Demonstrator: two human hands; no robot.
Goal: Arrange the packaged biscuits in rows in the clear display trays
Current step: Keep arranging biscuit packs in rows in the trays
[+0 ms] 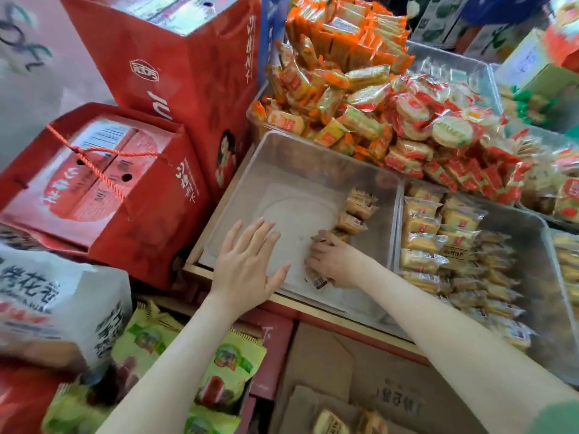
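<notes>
A clear display tray (282, 158) stands in front of me, mostly bare inside. Along its right wall stands a short row of brown-and-tan packaged biscuits (358, 211). My right hand (333, 260) lies at the near end of that row, fingers curled over several biscuit packs (319, 278) on the tray floor. My left hand (250, 260) hovers flat over the tray's near-left part, fingers spread, holding nothing. The neighbouring clear tray (532, 236) on the right is filled with rows of yellow biscuit packs (438, 239).
Behind the trays is a heap of orange and red snack packs (376, 98). Red gift cartons (103, 189) crowd the left side. A white sack (47, 296) and green bags (225, 371) lie near left. An open cardboard box (360, 380) sits below the shelf edge.
</notes>
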